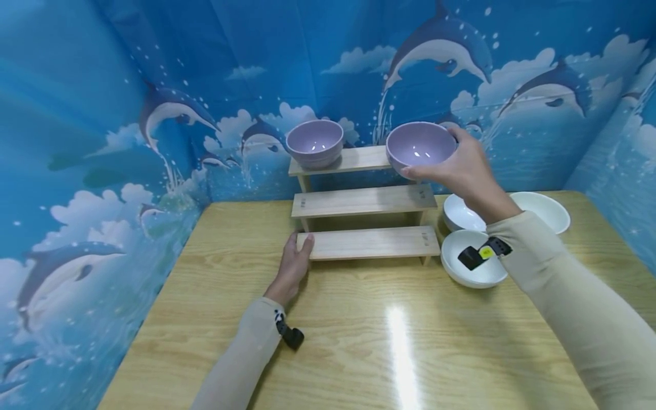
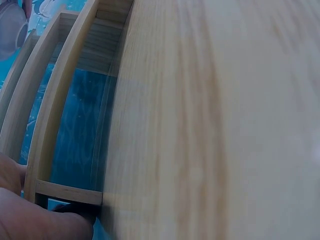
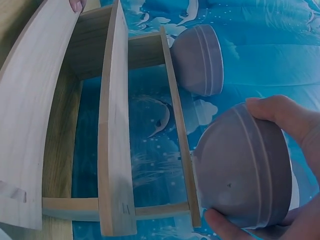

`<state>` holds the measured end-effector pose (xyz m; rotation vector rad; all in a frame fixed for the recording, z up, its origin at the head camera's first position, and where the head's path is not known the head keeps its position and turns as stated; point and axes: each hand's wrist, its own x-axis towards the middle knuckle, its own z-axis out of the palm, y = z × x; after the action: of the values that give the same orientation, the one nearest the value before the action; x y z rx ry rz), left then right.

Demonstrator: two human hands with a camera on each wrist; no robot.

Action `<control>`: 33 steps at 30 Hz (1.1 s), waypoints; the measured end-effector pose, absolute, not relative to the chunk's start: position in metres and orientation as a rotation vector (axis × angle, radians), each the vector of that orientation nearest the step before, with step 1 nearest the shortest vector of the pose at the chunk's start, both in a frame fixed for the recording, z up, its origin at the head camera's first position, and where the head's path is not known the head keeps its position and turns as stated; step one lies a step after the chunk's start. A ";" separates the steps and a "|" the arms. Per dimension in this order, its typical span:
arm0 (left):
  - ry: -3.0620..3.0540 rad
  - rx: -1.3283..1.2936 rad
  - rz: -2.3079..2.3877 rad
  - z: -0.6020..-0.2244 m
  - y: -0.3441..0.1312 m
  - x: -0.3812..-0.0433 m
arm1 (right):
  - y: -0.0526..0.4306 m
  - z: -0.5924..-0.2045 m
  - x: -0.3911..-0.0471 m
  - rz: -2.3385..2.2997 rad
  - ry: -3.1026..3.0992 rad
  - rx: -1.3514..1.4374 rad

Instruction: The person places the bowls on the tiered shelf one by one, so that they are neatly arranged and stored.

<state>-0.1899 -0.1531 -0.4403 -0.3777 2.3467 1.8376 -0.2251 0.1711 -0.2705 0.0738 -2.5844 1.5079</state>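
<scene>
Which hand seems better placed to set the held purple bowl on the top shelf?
Probably the right hand: it grips the purple bowl near the right end of the top shelf. The left hand holds the left end of the bottom shelf, farther away.

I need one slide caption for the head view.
The right hand holds a purple bowl near the top wooden shelf; the left hand grips the bottom shelf.

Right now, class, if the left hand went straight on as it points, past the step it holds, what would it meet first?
Probably the middle step, at its left end, just beyond the left hand; depth is unclear, so the hand might pass beneath.
</scene>
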 end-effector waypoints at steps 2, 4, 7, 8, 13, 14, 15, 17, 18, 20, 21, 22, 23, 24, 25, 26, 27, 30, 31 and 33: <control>2.349 -0.385 1.836 -0.441 -0.153 -0.190 | 0.169 -0.271 -0.227 1.521 -2.576 0.083; 2.347 -0.391 1.836 -0.442 -0.153 -0.189 | 0.168 -0.272 -0.229 1.526 -2.571 0.083; 2.341 -0.394 1.845 -0.443 -0.152 -0.189 | 0.166 -0.273 -0.231 1.532 -2.567 0.070; 2.341 -0.394 1.847 -0.443 -0.152 -0.189 | 0.166 -0.273 -0.232 1.533 -2.567 0.061; 2.343 -0.385 1.848 -0.442 -0.152 -0.190 | 0.163 -0.273 -0.237 1.520 -2.586 -0.001; 2.344 -0.380 1.849 -0.442 -0.152 -0.190 | 0.163 -0.272 -0.238 1.519 -2.591 -0.012; 2.342 -0.376 1.851 -0.441 -0.152 -0.190 | 0.162 -0.272 -0.239 1.517 -2.594 -0.023; 2.339 -0.371 1.851 -0.442 -0.153 -0.190 | 0.161 -0.272 -0.241 1.521 -2.597 -0.036; 2.338 -0.368 1.851 -0.441 -0.153 -0.190 | 0.160 -0.272 -0.242 1.527 -2.596 -0.037; 2.338 -0.365 1.850 -0.441 -0.153 -0.190 | 0.160 -0.272 -0.244 1.540 -2.591 -0.037; 2.338 -0.365 1.851 -0.442 -0.153 -0.190 | 0.159 -0.271 -0.245 1.548 -2.587 -0.036; 2.339 -0.367 1.849 -0.442 -0.153 -0.190 | 0.159 -0.271 -0.246 1.552 -2.586 -0.036; 2.340 -0.363 1.854 -0.442 -0.153 -0.190 | 0.158 -0.271 -0.247 1.556 -2.584 -0.038; 2.343 -0.362 1.853 -0.442 -0.153 -0.190 | 0.158 -0.271 -0.248 1.559 -2.581 -0.040; 2.344 -0.363 1.853 -0.442 -0.154 -0.191 | 0.157 -0.271 -0.249 1.559 -2.579 -0.045; 2.345 -0.360 1.853 -0.442 -0.154 -0.191 | 0.157 -0.271 -0.250 1.561 -2.578 -0.048; 2.345 -0.363 1.850 -0.442 -0.154 -0.191 | 0.156 -0.271 -0.251 1.559 -2.577 -0.051; 2.349 -0.362 1.845 -0.442 -0.154 -0.191 | 0.154 -0.271 -0.254 1.557 -2.573 -0.068; 2.349 -0.361 1.845 -0.442 -0.154 -0.191 | 0.153 -0.272 -0.255 1.560 -2.569 -0.069; 2.355 -0.359 1.844 -0.442 -0.154 -0.191 | 0.152 -0.272 -0.256 1.562 -2.560 -0.071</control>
<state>-0.1910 -0.1538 -0.4420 -0.3588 2.3547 1.8445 -0.2564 0.1525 -0.2724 -0.0706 -2.5600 1.5624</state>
